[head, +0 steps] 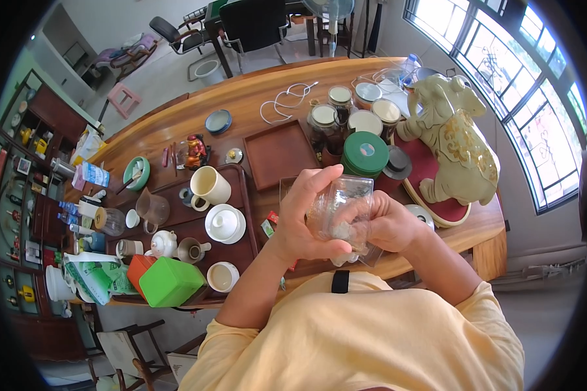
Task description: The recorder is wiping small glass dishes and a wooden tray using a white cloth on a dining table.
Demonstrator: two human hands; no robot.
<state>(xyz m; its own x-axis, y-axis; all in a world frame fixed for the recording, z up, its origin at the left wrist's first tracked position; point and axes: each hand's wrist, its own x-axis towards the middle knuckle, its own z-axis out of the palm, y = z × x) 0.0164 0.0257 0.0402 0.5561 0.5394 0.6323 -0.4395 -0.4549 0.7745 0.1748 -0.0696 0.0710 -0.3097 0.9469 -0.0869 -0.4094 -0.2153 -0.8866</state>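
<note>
In front of my chest, my left hand [301, 220] grips a transparent plastic box [354, 188] from its left side, thumb low and fingers over the top. My right hand [389, 225] comes from the right, and its fingers show through the box's wall. A pale crumpled piece, perhaps tissue [342, 230], lies at those fingertips; glare blurs it. More transparent plastic [286, 185] shows behind my left hand, partly hidden. Just beyond the box stands a green round tin [365, 154]. Small red and green packets [270, 222] lie left of my left hand.
A tea tray [244, 195] at left carries a cream mug [210, 185], a lidded white bowl [225, 224] and a green plastic box [171, 282]. Ahead lies a square wooden tray [280, 154]. Lidded jars [340, 97] and a ceramic elephant [450, 141] stand at right.
</note>
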